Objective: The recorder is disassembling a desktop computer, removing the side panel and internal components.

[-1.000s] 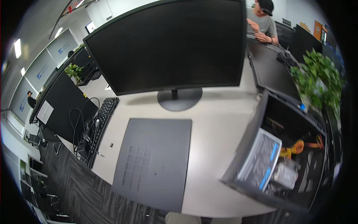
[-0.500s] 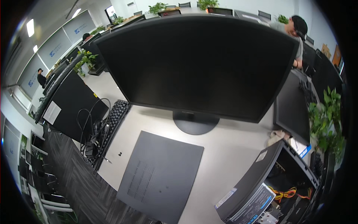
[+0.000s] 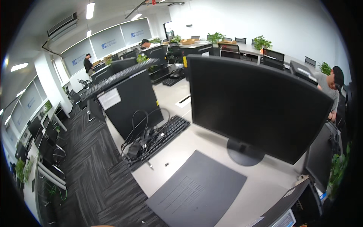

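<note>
Neither of my hands can be made out. A thin orange-tan sliver (image 3: 101, 226) shows at the lower edge, too little to name. On the desk before me lies a flat dark grey computer side panel (image 3: 215, 185) with rows of vent slots. To its right stands an opened computer case (image 3: 281, 202), cut off by the lower edge, with a labelled power supply (image 3: 286, 219) inside. Behind the panel a black monitor (image 3: 257, 106) stands on a round base, its screen dark. Two tiny dark bits, perhaps screws (image 3: 166, 164), lie left of the panel.
A black keyboard (image 3: 176, 128) with tangled cables (image 3: 141, 145) lies at the desk's left edge. Behind it stands a dark computer tower (image 3: 132, 102) with another keyboard (image 3: 117, 77) on top. A person (image 3: 332, 90) works at the far right. Left is carpeted floor (image 3: 90, 178).
My view has swung left and up, so the desk things sit lower and further right. More of the room and floor shows; less of the opened case is visible.
</note>
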